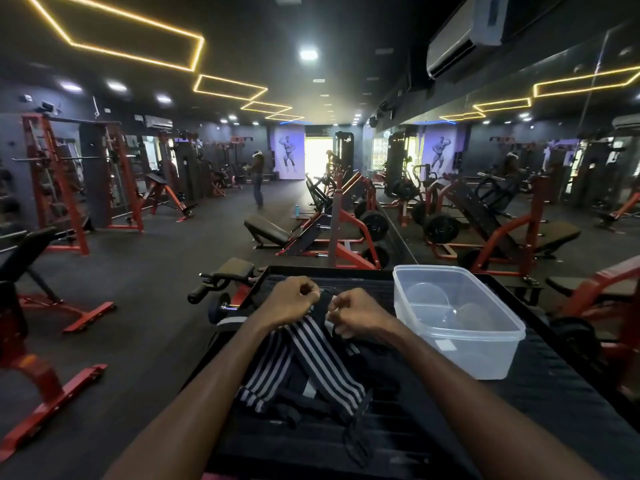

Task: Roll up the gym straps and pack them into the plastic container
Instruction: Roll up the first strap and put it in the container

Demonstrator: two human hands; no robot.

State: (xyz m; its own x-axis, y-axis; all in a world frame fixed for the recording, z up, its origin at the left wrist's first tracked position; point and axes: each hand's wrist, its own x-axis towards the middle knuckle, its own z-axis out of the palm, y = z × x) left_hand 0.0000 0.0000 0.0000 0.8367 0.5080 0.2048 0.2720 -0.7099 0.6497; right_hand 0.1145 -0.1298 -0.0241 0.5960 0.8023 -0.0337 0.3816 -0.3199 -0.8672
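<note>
Head cam, gym floor w/ red machines behind. Work surface = a black ribbed platform (540, 393), raised rim along its far edge.

Left hand (291, 301) and right hand (356, 313) are both up near the far-middle of the platform, close together, knuckles facing cam. Fingers of both are curled in tight, pinched on the top end of a dark strap (323, 303) that runs between them. Can't tell how far it's wound; the bit between the hands is small and partly hidden by the fingers.

Rest of the gym straps (311, 362) = loose heap in the middle of the platform, just below the hands and between the forearms. Black w/ white/grey stripes, several lengths crossing each other; one striped band runs up toward the left hand. A thin black tail (356, 434) trails off toward the near edge.

Plastic container (457, 317): clear, rectangular, no lid on, sits upright at the far-right part of the platform, just beside the right hand, not touching it. No strap visible inside.

Farther off on the floor, another person (258, 181) stands near the back wall.
</note>
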